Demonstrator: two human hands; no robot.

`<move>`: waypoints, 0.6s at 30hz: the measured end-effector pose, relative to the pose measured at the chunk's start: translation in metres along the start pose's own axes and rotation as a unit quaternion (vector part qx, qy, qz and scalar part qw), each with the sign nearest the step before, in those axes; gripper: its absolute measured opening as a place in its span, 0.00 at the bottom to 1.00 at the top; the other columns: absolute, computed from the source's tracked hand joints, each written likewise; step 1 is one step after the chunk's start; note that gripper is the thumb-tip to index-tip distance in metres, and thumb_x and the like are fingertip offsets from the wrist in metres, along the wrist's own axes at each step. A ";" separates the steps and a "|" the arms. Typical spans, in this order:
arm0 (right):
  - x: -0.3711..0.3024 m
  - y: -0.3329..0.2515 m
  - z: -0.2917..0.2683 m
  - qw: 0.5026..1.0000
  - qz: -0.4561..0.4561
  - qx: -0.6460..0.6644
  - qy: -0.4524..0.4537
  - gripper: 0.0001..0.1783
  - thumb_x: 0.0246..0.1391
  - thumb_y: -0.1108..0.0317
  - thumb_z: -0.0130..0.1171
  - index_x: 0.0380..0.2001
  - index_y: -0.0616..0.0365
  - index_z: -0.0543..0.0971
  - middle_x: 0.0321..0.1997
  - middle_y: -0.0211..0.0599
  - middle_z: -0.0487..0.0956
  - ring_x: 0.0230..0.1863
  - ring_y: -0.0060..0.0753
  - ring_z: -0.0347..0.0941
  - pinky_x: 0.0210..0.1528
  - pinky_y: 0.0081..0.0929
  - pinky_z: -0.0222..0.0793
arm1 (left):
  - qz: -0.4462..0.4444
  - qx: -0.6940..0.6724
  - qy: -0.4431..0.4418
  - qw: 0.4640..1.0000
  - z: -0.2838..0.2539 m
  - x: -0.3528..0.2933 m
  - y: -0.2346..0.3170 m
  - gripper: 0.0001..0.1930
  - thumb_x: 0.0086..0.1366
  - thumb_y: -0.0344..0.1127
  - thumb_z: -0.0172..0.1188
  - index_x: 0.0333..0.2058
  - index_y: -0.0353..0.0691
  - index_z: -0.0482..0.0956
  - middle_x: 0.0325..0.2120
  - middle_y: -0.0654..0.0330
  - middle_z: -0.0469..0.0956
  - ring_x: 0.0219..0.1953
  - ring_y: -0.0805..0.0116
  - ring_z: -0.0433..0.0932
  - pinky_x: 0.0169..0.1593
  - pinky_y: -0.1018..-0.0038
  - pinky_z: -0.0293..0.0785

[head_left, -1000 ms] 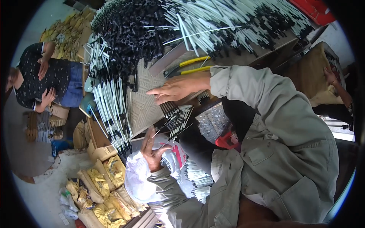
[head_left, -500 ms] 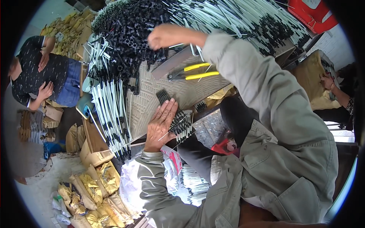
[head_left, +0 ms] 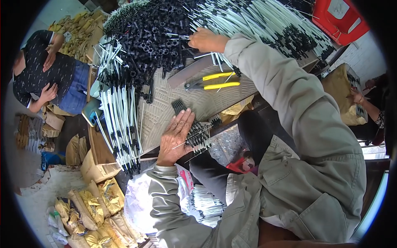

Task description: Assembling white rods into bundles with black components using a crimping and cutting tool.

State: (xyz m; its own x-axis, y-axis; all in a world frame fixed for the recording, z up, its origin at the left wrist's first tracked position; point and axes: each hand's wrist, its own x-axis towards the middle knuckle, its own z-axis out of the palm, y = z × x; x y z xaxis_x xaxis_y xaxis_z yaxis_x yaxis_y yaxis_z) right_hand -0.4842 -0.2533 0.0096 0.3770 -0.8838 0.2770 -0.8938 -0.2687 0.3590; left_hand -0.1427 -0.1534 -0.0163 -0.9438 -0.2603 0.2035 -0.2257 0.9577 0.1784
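My left hand (head_left: 177, 134) lies along a flat bundle of thin black plastic sticks (head_left: 178, 106) at the table's near edge. Its fingers are straight and together on top, and the thumb curls by the lower end, gripping the bundle. Thin pale wires stick out there. Over the heap of black plastic fittings (head_left: 159, 35), my right hand (head_left: 206, 40) is closed in a pinch. A thin rod (head_left: 178, 35) pokes out leftward from its fingertips. Pliers with yellow handles (head_left: 221, 86) and a flat metal plate (head_left: 191, 71) lie below the right wrist.
White rods with black ends are piled at the far right (head_left: 248, 20) and stacked at the left (head_left: 120, 120). A red plastic stool (head_left: 341, 20) stands at the far right corner. One person (head_left: 49, 74) is at the left; another person's hand (head_left: 356, 96) works at the right. Wrapped packets (head_left: 93, 206) fill the lower left.
My right hand has moved right, from above the black fittings to beside the white rods, and a thin rod now shows at its fingertips. My left hand keeps its place on the bundle.
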 end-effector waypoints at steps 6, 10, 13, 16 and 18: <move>0.005 -0.003 -0.004 0.995 0.052 0.075 -0.033 0.10 0.38 0.62 0.61 0.19 0.55 0.73 0.25 0.33 0.76 0.32 0.34 0.73 0.39 0.32 0.57 | -0.008 -0.036 0.012 0.999 -0.004 0.002 0.006 0.36 0.43 0.34 0.49 0.57 0.40 0.59 0.58 0.55 0.57 0.60 0.57 0.57 0.62 0.62 0.52; 0.010 -0.003 0.000 0.991 0.049 0.118 -0.035 0.10 0.39 0.62 0.61 0.19 0.55 0.73 0.26 0.33 0.76 0.32 0.38 0.73 0.41 0.34 0.58 | -0.009 -0.041 0.018 0.999 -0.004 0.000 0.006 0.37 0.42 0.33 0.48 0.57 0.38 0.59 0.58 0.54 0.58 0.60 0.56 0.57 0.62 0.62 0.52; 0.011 0.003 0.004 0.989 0.024 0.140 0.040 0.05 0.35 0.65 0.60 0.15 0.49 0.73 0.20 0.33 0.74 0.27 0.42 0.73 0.27 0.40 0.65 | -0.003 -0.024 0.002 1.000 -0.003 0.001 0.003 0.45 0.41 0.56 0.60 0.57 0.39 0.58 0.59 0.55 0.57 0.60 0.57 0.56 0.61 0.62 0.52; 0.014 0.005 -0.009 0.958 0.073 0.247 0.127 0.03 0.39 0.67 0.53 0.16 0.49 0.73 0.26 0.33 0.73 0.31 0.43 0.73 0.28 0.40 0.65 | -0.005 -0.019 0.010 1.000 -0.001 0.002 0.000 0.46 0.39 0.54 0.60 0.57 0.38 0.58 0.58 0.54 0.57 0.60 0.57 0.56 0.61 0.63 0.52; 0.014 0.000 -0.021 0.953 0.077 0.225 0.189 0.03 0.43 0.68 0.50 0.20 0.49 0.72 0.27 0.33 0.73 0.32 0.43 0.72 0.29 0.42 0.65 | 0.001 -0.026 0.014 1.000 0.004 0.005 0.000 0.46 0.39 0.54 0.60 0.57 0.38 0.58 0.58 0.54 0.57 0.60 0.57 0.56 0.61 0.63 0.52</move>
State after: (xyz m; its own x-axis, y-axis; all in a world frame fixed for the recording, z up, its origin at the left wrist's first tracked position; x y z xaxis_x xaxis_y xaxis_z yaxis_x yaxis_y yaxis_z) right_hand -0.4733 -0.2574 0.0325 0.2168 -0.7486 0.6266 -0.9274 -0.3584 -0.1073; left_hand -0.1482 -0.1543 -0.0188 -0.9370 -0.2628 0.2302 -0.2108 0.9507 0.2274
